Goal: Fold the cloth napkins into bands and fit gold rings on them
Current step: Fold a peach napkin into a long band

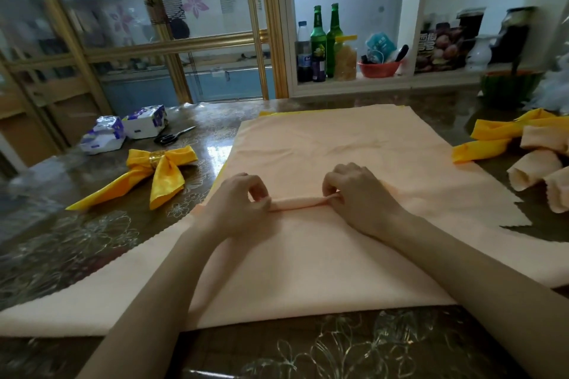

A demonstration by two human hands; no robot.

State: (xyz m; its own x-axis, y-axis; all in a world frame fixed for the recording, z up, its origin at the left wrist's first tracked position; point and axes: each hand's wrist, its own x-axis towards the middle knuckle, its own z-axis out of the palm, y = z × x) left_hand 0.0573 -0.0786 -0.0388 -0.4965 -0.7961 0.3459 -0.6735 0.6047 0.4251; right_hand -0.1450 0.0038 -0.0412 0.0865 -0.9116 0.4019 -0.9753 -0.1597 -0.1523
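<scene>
A large peach cloth napkin [323, 144] lies spread flat on the table, over a yellow one whose edge shows at the back. Across its middle runs a narrow raised pleat [297, 203]. My left hand [238, 206] pinches the pleat's left end and my right hand [358, 197] pinches its right end, fingers curled round the fold. To the left lies a yellow napkin [160, 177] shaped as a bow, held by a gold ring [156, 159].
Two tissue packs [123, 131] and scissors [174, 136] lie at the back left. On the right are yellow folded napkins [492, 137] and peach rolled napkins [535, 166]. Bottles [318, 43], a red bowl [378, 68] and jars stand on the ledge behind the glossy table [77, 243].
</scene>
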